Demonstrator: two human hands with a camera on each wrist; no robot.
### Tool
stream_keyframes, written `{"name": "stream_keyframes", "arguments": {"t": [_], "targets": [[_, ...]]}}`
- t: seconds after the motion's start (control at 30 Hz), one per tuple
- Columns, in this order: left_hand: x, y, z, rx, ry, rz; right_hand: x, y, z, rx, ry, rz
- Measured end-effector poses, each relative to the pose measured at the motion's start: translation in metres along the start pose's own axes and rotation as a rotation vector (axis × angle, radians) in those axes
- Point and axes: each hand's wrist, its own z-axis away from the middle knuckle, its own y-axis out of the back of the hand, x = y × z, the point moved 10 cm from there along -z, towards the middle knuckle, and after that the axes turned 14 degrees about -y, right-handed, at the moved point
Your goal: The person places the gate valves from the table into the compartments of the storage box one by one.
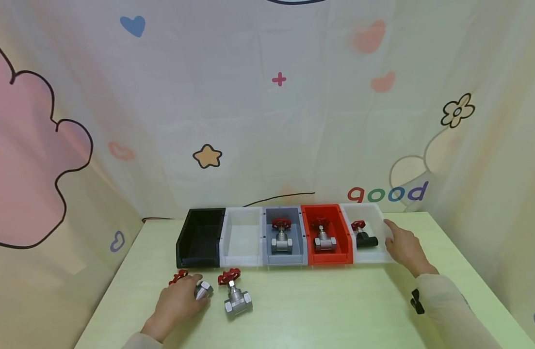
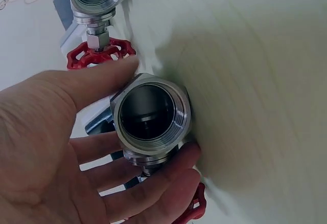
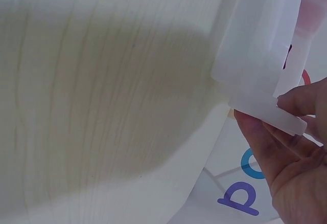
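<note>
The black rectangular open-top plastic bin [image 1: 202, 242] stood at the left end of a row of bins on the pale wood-grain worktop [image 1: 328, 305] and served as the position reference.

Left hand [image 1: 176, 299]: the arm extended forward from the lower left, and the hand was positioned directly in front of the black bin. The thumb and fingers [image 2: 153, 193] were curled on opposite sides of a silver metal valve with a red handwheel [image 1: 202, 291], clamping its threaded body. One round port faced the left wrist camera. A second silver valve with a red handwheel [image 1: 238, 300] lay to the right front of the black bin, near the left hand.

Right hand [image 1: 407, 247]: the arm extended forward from the lower right. At the end of the row opposite the black bin, the fingers were closed together on the outer wall of a white plastic bin [image 1: 364, 212], pinching it. This bin contained a black valve with a red handwheel [image 1: 365, 240].

Rightward from the black bin followed a white bin [image 1: 243, 240], a grey bin [image 1: 286, 260] and a red bin [image 1: 330, 259]. The grey and red bins each held one silver valve.
</note>
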Motion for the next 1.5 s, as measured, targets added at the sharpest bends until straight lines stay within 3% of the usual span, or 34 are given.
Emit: {"name": "stream_keyframes", "arguments": {"t": [0.37,0.63,1.17,1.5], "targets": [[0.0,-0.001,0.0,-0.039,0.016,-0.028,-0.001,0.001,0.002,0.003,0.006,-0.002],[0.003,0.001,-0.002,0.028,-0.037,-0.028,-0.002,-0.001,0.003,0.0,0.0,-0.001],[0.011,0.011,-0.004,0.068,-0.077,0.024,0.0,-0.003,0.0,-0.008,-0.016,0.0],[0.022,0.022,0.0,0.091,-0.167,0.007,-0.002,-0.002,0.002,0.005,-0.001,-0.005]]}}
